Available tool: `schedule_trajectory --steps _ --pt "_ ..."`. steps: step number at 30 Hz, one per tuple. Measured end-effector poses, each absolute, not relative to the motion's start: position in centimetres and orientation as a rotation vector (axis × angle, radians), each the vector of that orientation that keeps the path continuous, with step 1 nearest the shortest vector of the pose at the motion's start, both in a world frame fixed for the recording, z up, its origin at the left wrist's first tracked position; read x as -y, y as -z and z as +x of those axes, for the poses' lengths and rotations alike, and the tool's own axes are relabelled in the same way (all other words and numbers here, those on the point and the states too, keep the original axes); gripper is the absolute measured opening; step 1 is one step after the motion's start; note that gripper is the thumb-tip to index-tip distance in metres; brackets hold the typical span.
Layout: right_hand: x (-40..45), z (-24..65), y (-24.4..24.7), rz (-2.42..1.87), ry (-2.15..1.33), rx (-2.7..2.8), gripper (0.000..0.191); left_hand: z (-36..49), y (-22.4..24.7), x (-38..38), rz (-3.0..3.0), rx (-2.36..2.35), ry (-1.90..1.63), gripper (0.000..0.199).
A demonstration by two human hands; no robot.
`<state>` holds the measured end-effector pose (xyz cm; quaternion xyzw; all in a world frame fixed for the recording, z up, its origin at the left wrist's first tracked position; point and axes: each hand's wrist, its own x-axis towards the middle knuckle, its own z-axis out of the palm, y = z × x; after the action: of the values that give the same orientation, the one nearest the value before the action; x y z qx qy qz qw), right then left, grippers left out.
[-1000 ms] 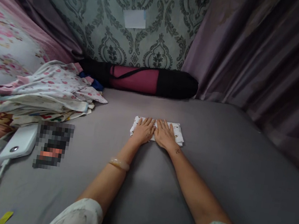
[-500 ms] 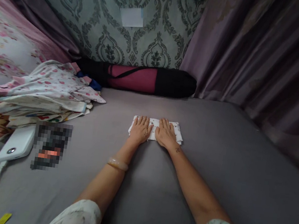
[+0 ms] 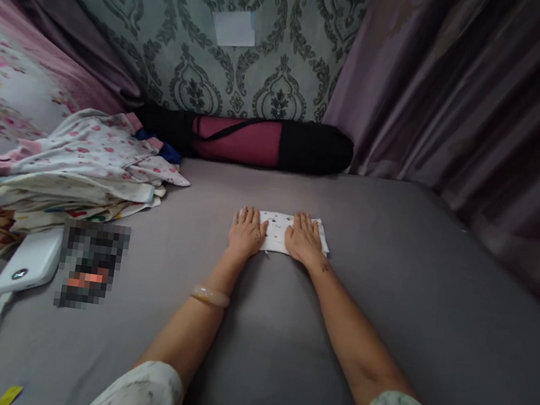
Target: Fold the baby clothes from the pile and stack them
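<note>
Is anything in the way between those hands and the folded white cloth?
Nothing visible: the left hand and right hand both rest directly on the folded white printed cloth. The pile of clothes lies apart, off to the left.

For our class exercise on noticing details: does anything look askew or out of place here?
The white paper on the wallpaper looks tilted against its pattern. Printed clothes at left lie in a rumpled heap, unlike the flat, folded white cloth beneath the left hand and right hand.

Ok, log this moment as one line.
left hand: flat on folded white cloth, left side | right hand: flat, right side | cloth: on grey sheet
</note>
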<state>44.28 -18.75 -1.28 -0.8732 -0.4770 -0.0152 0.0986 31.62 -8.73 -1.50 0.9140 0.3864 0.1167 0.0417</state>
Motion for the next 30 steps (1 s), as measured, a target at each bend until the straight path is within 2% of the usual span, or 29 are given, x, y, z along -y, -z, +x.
schedule_trajectory --steps 5,10,15,20,26,30 --pt "19.3 45.7 1.2 -2.619 0.166 1.304 0.061 31.0 1.3 8.2 2.779 -1.215 -0.472 0.057" --pt "19.5 46.6 2.0 -2.678 0.047 1.280 0.062 30.6 1.5 7.5 2.721 -1.246 -0.313 0.057" --pt "19.4 46.6 1.1 -2.691 -0.039 1.274 0.062 30.6 1.3 7.0 2.623 -1.235 -0.318 0.057" --pt "20.1 46.5 0.5 -2.613 0.107 1.382 0.062 30.4 0.3 6.8 2.559 -1.189 -0.516 0.054" --pt "20.5 46.9 1.8 -2.625 -0.011 1.414 0.064 30.2 -0.1 6.5 2.486 -1.129 -0.637 0.048" --pt "19.9 46.2 0.8 -2.643 -0.010 1.381 0.063 30.2 0.3 5.9 2.392 -1.142 -0.681 0.045"
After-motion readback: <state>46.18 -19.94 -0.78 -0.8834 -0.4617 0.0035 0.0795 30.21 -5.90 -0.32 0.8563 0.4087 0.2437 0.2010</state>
